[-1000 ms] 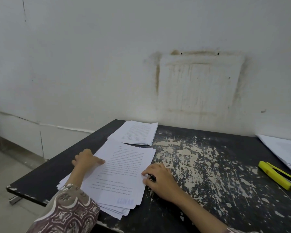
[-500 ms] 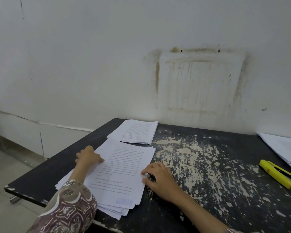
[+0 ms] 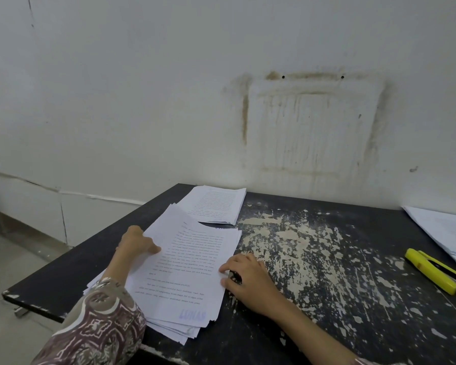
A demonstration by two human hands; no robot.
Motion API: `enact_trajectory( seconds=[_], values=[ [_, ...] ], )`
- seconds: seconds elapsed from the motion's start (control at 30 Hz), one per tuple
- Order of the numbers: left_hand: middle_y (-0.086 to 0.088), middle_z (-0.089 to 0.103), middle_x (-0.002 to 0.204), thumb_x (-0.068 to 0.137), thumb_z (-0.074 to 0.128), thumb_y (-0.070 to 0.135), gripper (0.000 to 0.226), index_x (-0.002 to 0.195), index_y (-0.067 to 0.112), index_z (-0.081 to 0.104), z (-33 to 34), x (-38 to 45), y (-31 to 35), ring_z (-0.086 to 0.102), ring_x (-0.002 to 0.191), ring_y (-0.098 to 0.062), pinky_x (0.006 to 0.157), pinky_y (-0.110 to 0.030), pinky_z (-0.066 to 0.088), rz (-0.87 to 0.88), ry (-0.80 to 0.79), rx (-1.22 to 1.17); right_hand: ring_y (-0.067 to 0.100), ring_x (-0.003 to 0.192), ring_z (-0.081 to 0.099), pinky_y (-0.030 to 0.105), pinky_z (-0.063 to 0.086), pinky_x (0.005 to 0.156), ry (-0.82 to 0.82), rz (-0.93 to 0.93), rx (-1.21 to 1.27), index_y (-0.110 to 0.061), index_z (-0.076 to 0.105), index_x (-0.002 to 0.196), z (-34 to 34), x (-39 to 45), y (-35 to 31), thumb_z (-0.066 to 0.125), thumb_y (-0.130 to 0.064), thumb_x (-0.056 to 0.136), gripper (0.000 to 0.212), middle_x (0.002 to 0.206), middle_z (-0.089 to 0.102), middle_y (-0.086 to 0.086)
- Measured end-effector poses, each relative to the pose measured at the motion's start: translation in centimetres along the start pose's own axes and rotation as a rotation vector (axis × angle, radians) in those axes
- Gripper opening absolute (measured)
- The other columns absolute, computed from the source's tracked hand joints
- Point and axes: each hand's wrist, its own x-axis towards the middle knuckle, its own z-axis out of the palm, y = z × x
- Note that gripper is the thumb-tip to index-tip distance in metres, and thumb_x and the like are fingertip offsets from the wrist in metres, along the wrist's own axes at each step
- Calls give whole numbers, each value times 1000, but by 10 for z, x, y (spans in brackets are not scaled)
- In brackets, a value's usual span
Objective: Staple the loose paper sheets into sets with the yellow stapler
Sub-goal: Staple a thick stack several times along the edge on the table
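Observation:
A thick, fanned stack of loose printed sheets [image 3: 187, 270] lies at the table's near left, a blue stamp on its near end. My left hand [image 3: 137, 242] holds the left edge of the top sheets, thumb on top, and their far left corner is raised off the stack. The fingertips of my right hand [image 3: 248, 280] press on the stack's right edge, with the palm on the table. Far to the right, out of both hands, the yellow stapler [image 3: 432, 271] lies flat on the table.
The black table [image 3: 327, 259] has worn, flaking paint and stands against a stained white wall. A second paper stack [image 3: 216, 204] sits at the back left, partly under the lifted sheets. A third stack [image 3: 445, 233] lies at the right edge, just behind the stapler.
My left hand has slid slightly onto the top sheets and lifted their far left corner. My right hand stays at the stack's right edge. The stapler has not moved.

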Motion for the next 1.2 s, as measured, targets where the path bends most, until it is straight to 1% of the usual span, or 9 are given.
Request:
enact_trajectory(
  seconds=[0.17, 0.3, 0.43, 0.53, 0.67, 0.77, 0.87, 1.03, 1.2],
  values=[
    [-15, 62, 77, 72, 70, 2, 14, 70, 0, 57, -8, -6, -2, 59, 74, -31, 71, -37, 46, 115, 21, -85, 9, 121, 34, 29, 23, 99, -16, 7, 27, -24, 58, 118, -2, 1, 1, 48, -35, 92, 30, 127, 50, -9],
    [-15, 65, 81, 74, 70, 1, 13, 84, -3, 62, -23, -31, 7, 61, 73, -31, 67, -35, 48, 232, 27, -204, 11, 122, 35, 26, 26, 102, -13, 67, 139, -19, 55, 121, -4, 4, 3, 53, -32, 91, 33, 125, 47, -5],
    [-11, 65, 83, 75, 71, 1, 18, 87, -2, 58, -32, -60, 24, 62, 67, -28, 59, -32, 50, 338, -12, -375, 13, 122, 41, 30, 38, 102, 154, 258, 477, -15, 44, 127, -10, 7, 2, 55, -20, 91, 39, 123, 46, -6],
    [-11, 67, 90, 72, 74, 3, 23, 90, 2, 59, -31, -72, 35, 65, 74, -31, 65, -38, 54, 361, -39, -519, 13, 102, 57, 21, 49, 77, 178, 421, 879, -16, 43, 123, -22, 6, -1, 49, -13, 94, 29, 114, 57, -2],
    [-12, 67, 95, 72, 74, 2, 35, 102, 4, 57, -18, -89, 59, 66, 74, -28, 59, -33, 54, 371, -85, -718, 21, 93, 65, 33, 54, 75, 160, 517, 1184, -9, 58, 110, -41, 4, 3, 44, -6, 95, 20, 98, 68, 2],
    [-9, 67, 95, 71, 74, 2, 37, 104, 6, 57, -3, -95, 75, 65, 77, -26, 71, -40, 55, 341, -42, -827, 19, 84, 65, 29, 52, 65, 262, 517, 1162, -13, 59, 94, -60, 0, 8, 44, -6, 95, 17, 91, 68, 2],
    [-10, 67, 95, 73, 73, 4, 30, 100, 8, 60, 14, -100, 91, 65, 81, -27, 79, -43, 55, 323, -20, -913, 19, 83, 64, 31, 52, 65, 390, 491, 1075, -16, 59, 96, -81, -5, 17, 46, -8, 94, 15, 91, 67, 1],
    [-7, 64, 83, 81, 67, 9, 7, 82, 11, 61, 49, -119, 123, 61, 73, -21, 71, -33, 55, 374, 32, -1013, 7, 77, 65, 18, 51, 58, 604, 344, 918, -20, 61, 95, -119, -21, 41, 50, -7, 92, 18, 86, 67, -10],
    [-3, 60, 78, 86, 62, 14, 11, 77, 9, 57, 94, -138, 160, 55, 70, -16, 65, -26, 50, 486, 167, -985, -2, 65, 66, 12, 53, 57, 793, 253, 762, -22, 65, 86, -155, -39, 73, 54, -6, 90, 20, 79, 68, -15]
  ],
)
